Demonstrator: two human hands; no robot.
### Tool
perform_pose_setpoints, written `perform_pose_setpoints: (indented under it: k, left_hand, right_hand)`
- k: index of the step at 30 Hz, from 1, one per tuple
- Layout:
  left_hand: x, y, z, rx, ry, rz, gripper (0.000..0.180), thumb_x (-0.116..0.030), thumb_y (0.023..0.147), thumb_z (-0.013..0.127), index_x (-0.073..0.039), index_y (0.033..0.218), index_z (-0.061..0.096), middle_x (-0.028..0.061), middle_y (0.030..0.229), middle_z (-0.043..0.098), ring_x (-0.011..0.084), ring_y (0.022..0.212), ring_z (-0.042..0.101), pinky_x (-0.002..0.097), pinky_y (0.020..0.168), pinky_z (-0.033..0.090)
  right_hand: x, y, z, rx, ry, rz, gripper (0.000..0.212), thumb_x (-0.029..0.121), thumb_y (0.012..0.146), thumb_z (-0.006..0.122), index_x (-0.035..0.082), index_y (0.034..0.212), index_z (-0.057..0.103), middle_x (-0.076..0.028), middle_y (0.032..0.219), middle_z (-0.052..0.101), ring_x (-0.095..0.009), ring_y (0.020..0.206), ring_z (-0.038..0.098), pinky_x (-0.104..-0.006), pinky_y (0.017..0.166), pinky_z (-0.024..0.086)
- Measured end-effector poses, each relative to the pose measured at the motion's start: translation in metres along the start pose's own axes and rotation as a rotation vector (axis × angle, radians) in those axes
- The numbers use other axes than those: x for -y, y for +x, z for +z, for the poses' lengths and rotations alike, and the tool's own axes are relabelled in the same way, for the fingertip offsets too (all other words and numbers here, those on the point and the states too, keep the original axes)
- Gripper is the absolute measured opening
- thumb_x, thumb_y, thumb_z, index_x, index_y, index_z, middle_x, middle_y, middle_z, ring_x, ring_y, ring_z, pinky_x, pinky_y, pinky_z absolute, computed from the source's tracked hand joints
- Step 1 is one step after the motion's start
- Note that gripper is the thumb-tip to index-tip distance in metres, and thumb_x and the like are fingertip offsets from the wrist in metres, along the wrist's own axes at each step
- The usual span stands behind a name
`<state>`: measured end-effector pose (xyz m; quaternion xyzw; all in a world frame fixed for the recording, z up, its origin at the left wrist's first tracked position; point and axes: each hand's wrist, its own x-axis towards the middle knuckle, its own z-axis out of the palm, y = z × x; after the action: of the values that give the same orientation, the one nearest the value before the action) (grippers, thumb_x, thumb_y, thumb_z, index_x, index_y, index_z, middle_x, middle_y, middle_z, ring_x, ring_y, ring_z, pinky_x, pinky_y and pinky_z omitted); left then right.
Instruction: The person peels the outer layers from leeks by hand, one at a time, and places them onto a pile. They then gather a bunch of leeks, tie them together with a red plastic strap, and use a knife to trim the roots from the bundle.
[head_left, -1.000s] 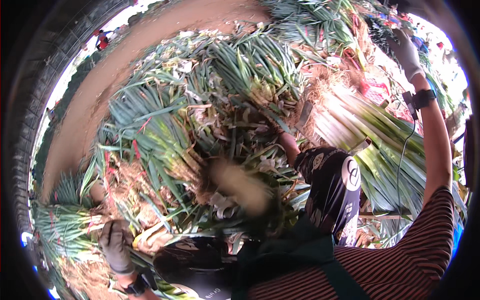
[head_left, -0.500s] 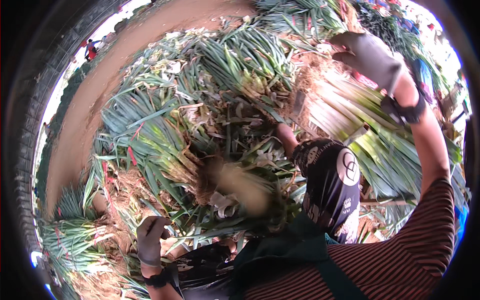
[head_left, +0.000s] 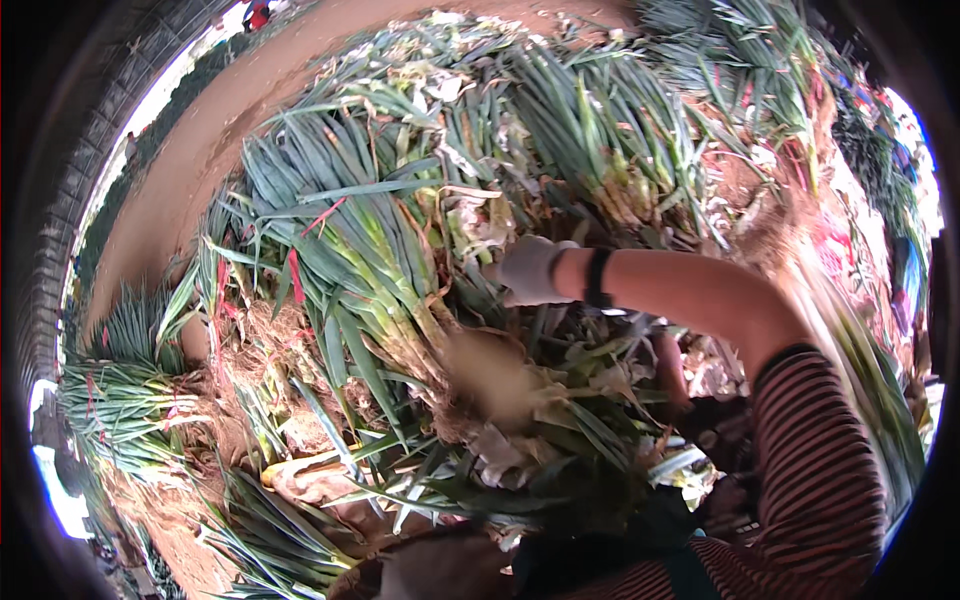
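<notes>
My right hand (head_left: 532, 270), in a pale grey glove, reaches across the heap beside a bundle of leeks (head_left: 370, 260). Its fingertips are lost among leaves, so whether they grip anything is unclear. This bundle has long green leaves, a red tie (head_left: 296, 275) and brown roots (head_left: 458, 418) toward me. A blurred grey shape at the lower edge seems to be my gloved left hand (head_left: 445, 570); its fingers cannot be made out. At the right, long-stalked leeks (head_left: 845, 320) are smeared by motion.
More leek bundles lie at the back (head_left: 610, 140), far right (head_left: 735, 50) and left (head_left: 125, 415). Loose leaves and peelings (head_left: 600, 390) cover the ground before me. A bare dirt strip (head_left: 215, 130) curves along the far left. A pale blur (head_left: 490, 375) hides part of the middle.
My right hand has swung from the leeks at the right to the bundle at centre left. My left hand has dropped to the lower edge. The view has shifted, and the right-hand leeks have moved.
</notes>
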<state>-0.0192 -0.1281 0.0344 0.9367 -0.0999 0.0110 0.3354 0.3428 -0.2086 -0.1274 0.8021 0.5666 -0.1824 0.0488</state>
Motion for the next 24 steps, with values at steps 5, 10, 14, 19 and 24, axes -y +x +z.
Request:
perform_pose_setpoints:
  k: [5,10,14,19,24]
  left_hand:
    - [0.022,0.029,-0.01,0.147,0.028,-0.033,0.026,-0.011,0.072,0.07,-0.003,0.096,0.064,0.0144,0.094,0.066,0.027,0.072,0.065,0.0378,0.061,0.052]
    - [0.058,0.037,-0.025,0.123,0.036,-0.071,0.03,-0.014,0.07,0.068,-0.001,0.097,0.064,0.0138,0.095,0.065,0.0253,0.072,0.064,0.0378,0.06,0.05]
    - [0.077,0.045,-0.035,0.135,0.038,-0.103,0.031,-0.014,0.07,0.067,-0.001,0.099,0.064,0.0142,0.098,0.065,0.0245,0.071,0.062,0.0372,0.059,0.049]
    - [0.088,0.048,-0.036,0.152,0.017,-0.082,0.032,-0.015,0.071,0.067,-0.001,0.099,0.064,0.014,0.098,0.065,0.0247,0.072,0.063,0.0369,0.061,0.049]
    - [0.089,0.042,-0.036,0.155,-0.001,-0.076,0.033,-0.016,0.071,0.067,-0.001,0.1,0.063,0.0144,0.099,0.065,0.0257,0.074,0.063,0.0373,0.062,0.049]
  right_hand:
    - [-0.046,0.158,0.045,-0.104,-0.09,-0.01,0.077,0.054,0.082,0.066,0.013,0.142,0.043,-0.018,0.129,0.056,-0.033,0.11,0.059,-0.0438,0.093,0.048]
    - [-0.049,0.144,0.135,0.051,-0.191,-0.015,0.038,0.033,0.081,0.06,0.007,0.108,0.068,-0.017,0.112,0.066,-0.034,0.1,0.063,-0.0435,0.089,0.048]
    - [-0.014,0.026,0.152,0.439,-0.033,-0.198,0.036,0.036,0.087,0.055,0.009,0.099,0.074,-0.012,0.099,0.072,-0.034,0.098,0.067,-0.0454,0.09,0.05]
    - [-0.026,0.111,0.05,0.175,0.372,0.171,0.041,0.038,0.091,0.054,0.005,0.113,0.065,-0.023,0.098,0.068,-0.037,0.092,0.067,-0.0484,0.082,0.052]
    - [-0.077,0.219,0.101,-0.098,0.153,0.274,0.064,0.043,0.088,0.06,0.006,0.137,0.043,-0.02,0.102,0.068,-0.037,0.094,0.067,-0.0461,0.082,0.053]
